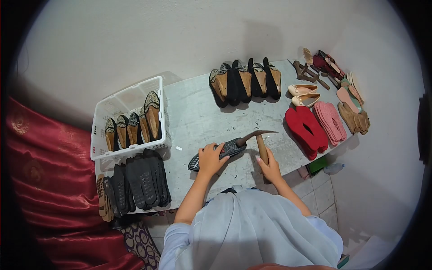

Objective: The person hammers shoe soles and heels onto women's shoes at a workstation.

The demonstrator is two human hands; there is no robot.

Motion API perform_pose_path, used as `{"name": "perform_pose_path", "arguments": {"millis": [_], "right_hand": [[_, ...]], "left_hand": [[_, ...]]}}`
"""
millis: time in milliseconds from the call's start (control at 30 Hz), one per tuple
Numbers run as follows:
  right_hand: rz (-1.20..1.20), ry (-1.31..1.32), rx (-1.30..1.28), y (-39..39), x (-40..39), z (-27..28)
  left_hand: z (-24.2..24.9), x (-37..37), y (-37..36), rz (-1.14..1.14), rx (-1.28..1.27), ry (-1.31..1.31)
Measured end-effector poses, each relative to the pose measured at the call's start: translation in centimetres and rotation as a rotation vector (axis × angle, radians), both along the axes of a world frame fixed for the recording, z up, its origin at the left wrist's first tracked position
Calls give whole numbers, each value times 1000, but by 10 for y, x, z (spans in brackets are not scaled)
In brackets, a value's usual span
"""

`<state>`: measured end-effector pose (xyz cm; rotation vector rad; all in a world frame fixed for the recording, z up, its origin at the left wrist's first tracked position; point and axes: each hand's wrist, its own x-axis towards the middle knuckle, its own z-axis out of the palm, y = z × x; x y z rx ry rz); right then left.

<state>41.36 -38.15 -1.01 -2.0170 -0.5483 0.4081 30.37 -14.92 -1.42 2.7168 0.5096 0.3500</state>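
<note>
On the grey table (189, 110) lies a shoe (232, 147) with its dark, patterned sole facing up. My left hand (211, 158) rests over it with the fingers wrapped across its middle. My right hand (270, 168) grips the wooden handle of a hammer (261, 148), whose long curved metal head is over the right end of the shoe. Whether the head touches the sole I cannot tell. Small dark scraps lie around the shoe, and a small white piece (179, 148) is to its left.
A white basket (130, 96) holds several shoes, with black soles (143, 182) before it. Several black shoes on wooden lasts (245, 82) stand at the back. Red insoles (306, 131), pink insoles (329, 122), cream shoes (303, 94) and tools (310, 72) occupy the right.
</note>
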Motion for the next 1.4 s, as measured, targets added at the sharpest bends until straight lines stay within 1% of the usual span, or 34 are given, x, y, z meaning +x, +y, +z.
{"name": "perform_pose_path", "arguments": {"millis": [100,233,333,467,533,633,733,833,933,1033,1133,1233,1333,1400], "right_hand": [[46,-231,67,11,2,2],[-25,-320,74,10,-11,6],[38,-282,-109,5,-8,-6],[23,-269,-10,4,-12,-8],[-1,-303,-1,2,-13,-7],[66,-372,-56,-1,-8,-12],[71,-271,-69,-6,-2,-15],[48,-304,-36,-8,-6,-9],[90,-275,-100,-15,-7,-21],[93,-299,-18,-19,-10,-18],[42,-286,-20,-19,-17,-20],[114,-317,-119,-21,-9,-30],[176,-351,-163,-22,0,-30],[195,-361,-95,-20,3,-25]], "left_hand": [[-3,2,-1,28,-1,5],[-1,1,-2,34,-14,-2],[-2,2,-3,36,5,6],[1,1,-2,30,5,22],[4,0,-4,24,-6,39],[3,0,-4,24,3,21],[3,0,-4,13,9,16],[4,-1,-4,16,-4,27],[6,-1,-4,10,6,41],[3,-2,-5,8,41,28],[1,-2,-4,11,68,22],[4,-2,-4,12,37,33],[1,-1,-3,12,40,38],[3,0,-1,17,10,51]]}}
